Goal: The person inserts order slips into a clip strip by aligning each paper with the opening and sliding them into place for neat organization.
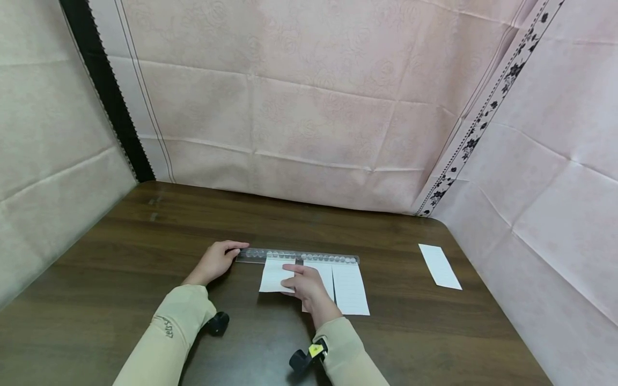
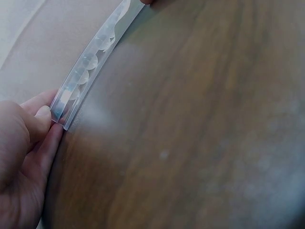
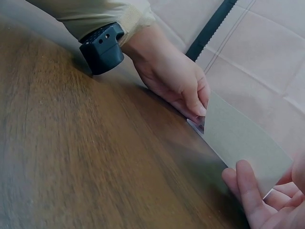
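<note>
A clear plastic ruler-like strip [image 1: 251, 255] with a row of round shapes lies across the table. My left hand [image 1: 215, 261] pinches its left end between thumb and fingers, as the left wrist view shows with the strip [image 2: 88, 67] close up. My right hand [image 1: 310, 288] holds a small white paper card [image 1: 274, 276] by its lower right side; its top edge meets the strip. In the right wrist view the card [image 3: 238, 138] is tilted up off the table. Two more white cards, a right one [image 1: 350, 289] and a middle one [image 1: 318, 268] partly hidden by my hand, lie along the strip.
A separate white card [image 1: 440, 266] lies near the right edge of the brown wooden table [image 1: 120, 289]. Pale cloth [image 1: 289, 107] hangs behind the table and along both sides. Each wrist carries a black camera, the right one [image 1: 300, 361] close above the tabletop.
</note>
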A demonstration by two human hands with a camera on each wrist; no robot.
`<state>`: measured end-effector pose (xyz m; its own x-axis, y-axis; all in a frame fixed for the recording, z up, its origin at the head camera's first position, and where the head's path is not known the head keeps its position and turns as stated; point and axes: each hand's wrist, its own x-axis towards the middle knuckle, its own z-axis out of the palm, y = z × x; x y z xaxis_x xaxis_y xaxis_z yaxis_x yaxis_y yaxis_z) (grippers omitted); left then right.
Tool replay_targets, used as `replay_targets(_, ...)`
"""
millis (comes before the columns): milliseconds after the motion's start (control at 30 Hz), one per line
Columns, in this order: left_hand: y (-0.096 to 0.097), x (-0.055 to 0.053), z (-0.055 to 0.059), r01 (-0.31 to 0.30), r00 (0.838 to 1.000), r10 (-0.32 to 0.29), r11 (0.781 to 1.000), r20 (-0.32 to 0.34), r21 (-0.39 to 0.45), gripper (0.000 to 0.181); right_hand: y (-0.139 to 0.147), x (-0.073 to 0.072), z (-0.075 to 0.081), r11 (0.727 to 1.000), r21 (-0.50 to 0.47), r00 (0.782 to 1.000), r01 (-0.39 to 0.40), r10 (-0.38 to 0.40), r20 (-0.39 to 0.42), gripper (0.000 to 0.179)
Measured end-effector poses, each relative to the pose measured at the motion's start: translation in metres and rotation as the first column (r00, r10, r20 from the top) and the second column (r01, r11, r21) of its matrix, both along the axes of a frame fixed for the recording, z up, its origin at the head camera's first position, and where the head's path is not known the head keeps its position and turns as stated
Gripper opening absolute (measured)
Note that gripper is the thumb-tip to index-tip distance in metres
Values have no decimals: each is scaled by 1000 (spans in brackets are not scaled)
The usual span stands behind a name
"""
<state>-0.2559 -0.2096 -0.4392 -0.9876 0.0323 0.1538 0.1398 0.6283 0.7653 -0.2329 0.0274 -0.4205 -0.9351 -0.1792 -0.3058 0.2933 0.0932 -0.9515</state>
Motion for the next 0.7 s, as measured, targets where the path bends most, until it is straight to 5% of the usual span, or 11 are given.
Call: replay_targets(700, 0, -1, -1, 7, 1000, -7, 1000, -18, -1, 27, 11, -2, 0, 998, 62, 1000, -5, 5, 10, 36)
